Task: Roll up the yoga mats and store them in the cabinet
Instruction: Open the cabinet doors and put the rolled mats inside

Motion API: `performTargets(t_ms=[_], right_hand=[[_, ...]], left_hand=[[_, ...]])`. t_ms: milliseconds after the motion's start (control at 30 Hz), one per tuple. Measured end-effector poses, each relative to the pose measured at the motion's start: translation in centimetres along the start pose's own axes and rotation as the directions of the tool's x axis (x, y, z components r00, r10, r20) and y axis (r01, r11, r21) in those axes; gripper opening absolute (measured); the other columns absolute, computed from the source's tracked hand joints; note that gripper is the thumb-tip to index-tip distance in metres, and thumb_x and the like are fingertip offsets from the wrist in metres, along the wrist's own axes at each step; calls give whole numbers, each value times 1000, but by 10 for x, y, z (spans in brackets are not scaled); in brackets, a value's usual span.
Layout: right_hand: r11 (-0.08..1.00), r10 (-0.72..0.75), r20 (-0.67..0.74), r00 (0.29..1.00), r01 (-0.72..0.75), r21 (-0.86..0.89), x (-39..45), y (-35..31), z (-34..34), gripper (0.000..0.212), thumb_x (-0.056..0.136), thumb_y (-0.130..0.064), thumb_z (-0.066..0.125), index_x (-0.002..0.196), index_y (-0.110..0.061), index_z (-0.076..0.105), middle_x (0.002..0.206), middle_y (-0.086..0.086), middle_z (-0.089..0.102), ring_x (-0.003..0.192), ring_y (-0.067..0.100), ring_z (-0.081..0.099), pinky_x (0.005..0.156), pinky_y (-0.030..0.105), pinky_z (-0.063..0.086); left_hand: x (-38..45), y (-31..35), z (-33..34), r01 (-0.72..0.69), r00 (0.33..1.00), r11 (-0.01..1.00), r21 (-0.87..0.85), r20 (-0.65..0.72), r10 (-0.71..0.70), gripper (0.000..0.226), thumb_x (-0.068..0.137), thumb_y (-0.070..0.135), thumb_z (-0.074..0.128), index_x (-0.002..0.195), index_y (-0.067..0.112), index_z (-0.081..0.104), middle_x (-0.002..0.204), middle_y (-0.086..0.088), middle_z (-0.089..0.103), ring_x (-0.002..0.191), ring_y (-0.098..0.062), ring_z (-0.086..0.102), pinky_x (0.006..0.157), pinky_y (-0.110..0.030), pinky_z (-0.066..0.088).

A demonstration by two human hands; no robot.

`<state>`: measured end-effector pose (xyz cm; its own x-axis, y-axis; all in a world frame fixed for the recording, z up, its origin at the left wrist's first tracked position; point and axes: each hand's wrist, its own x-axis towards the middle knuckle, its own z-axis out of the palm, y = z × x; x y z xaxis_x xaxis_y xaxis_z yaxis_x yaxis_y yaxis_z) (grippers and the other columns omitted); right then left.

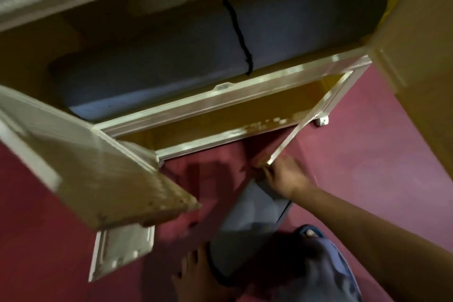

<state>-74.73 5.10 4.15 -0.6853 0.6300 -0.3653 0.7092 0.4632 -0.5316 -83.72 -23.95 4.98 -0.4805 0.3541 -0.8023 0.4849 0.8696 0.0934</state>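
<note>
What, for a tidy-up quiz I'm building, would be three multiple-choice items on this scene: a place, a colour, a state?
1. Where does the cord-tied rolled mat lie?
A. On the cabinet's upper shelf
B. On the floor
C. In the lower compartment

2. What colour is the floor?
A. Green
B. Reddish pink
C. White

3. How is the lower right door?
A. Shut
B. Open, held at its edge
C. Taken off

Answers:
1 A: the tied mat, with its black cord, fills the shelf above the cabinet rail.
2 B: the floor is reddish pink.
3 B: the right hand grips the swung-out lower right door.
</note>
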Motion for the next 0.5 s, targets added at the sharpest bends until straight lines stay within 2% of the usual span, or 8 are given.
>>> performTargets(t_ms=[67, 133, 167, 267, 367, 433, 500], right_hand=[[999, 52, -14, 999, -52, -6, -24, 14, -1, 52, 81, -47, 34, 101, -17, 72, 99, 13, 72, 90, 38, 67, 76, 34, 52], [984, 151, -15, 988, -152, -97, -46, 30, -7, 41, 89, -44, 45, 105, -17, 71, 105, 15, 70, 95, 40, 66, 76, 37, 50], [973, 198, -18, 980, -199, -118, -53, 39, -7, 37, 92, -41, 49, 109, -16, 71, 109, 16, 69, 98, 40, 66, 77, 38, 50], [952, 292, -14, 956, -292, -89, -71, 62, -10, 37, 92, -37, 47, 111, -13, 68, 110, 21, 68, 97, 41, 65, 71, 35, 45], [930, 336, -38, 941, -338, -142, -92, 86, -15, 34, 99, -31, 52, 120, -8, 64, 116, 24, 65, 101, 44, 64, 76, 40, 48], [948, 296, -91, 951, -304, -97, -105, 105, -23, 27, 96, -26, 58, 109, -6, 71, 105, 27, 70, 91, 48, 65, 74, 45, 53], [943, 331, -105, 938, -333, 4, -119, 132, -31, 25, 92, -29, 59, 84, -10, 73, 81, 20, 73, 74, 44, 68, 67, 48, 56]], left_hand=[[-16, -2, 14, -3, 994, 999, 54, -106, 9, 123, 41, 94, 48, 147, 46, 8, 149, 16, 31, 139, -12, 32, 112, -40, 34], [-20, -4, 18, -21, 973, 988, 154, -223, 56, 124, 36, 97, 48, 147, 49, 20, 139, 18, 44, 133, -10, 41, 102, -41, 37], [-16, -4, 19, -13, 982, 986, 166, -186, 44, 125, 35, 96, 50, 148, 48, 24, 136, 18, 46, 131, -10, 43, 99, -41, 37], [-20, -4, 28, -127, 971, 975, 181, -179, 160, 123, 38, 89, 51, 149, 43, 28, 139, 15, 47, 131, -16, 45, 94, -42, 36], [-26, -2, 39, -192, 949, 968, 160, -223, 225, 114, 34, 88, 52, 137, 38, 50, 118, 8, 62, 110, -24, 61, 78, -43, 37], [-24, -2, 47, -215, 944, 952, 215, -205, 260, 112, 35, 87, 56, 135, 37, 52, 119, 7, 62, 109, -24, 60, 78, -44, 37], [-14, -2, 54, -235, 925, 925, 298, -223, 306, 115, 38, 85, 59, 141, 36, 50, 128, 4, 59, 116, -25, 57, 86, -48, 39]])
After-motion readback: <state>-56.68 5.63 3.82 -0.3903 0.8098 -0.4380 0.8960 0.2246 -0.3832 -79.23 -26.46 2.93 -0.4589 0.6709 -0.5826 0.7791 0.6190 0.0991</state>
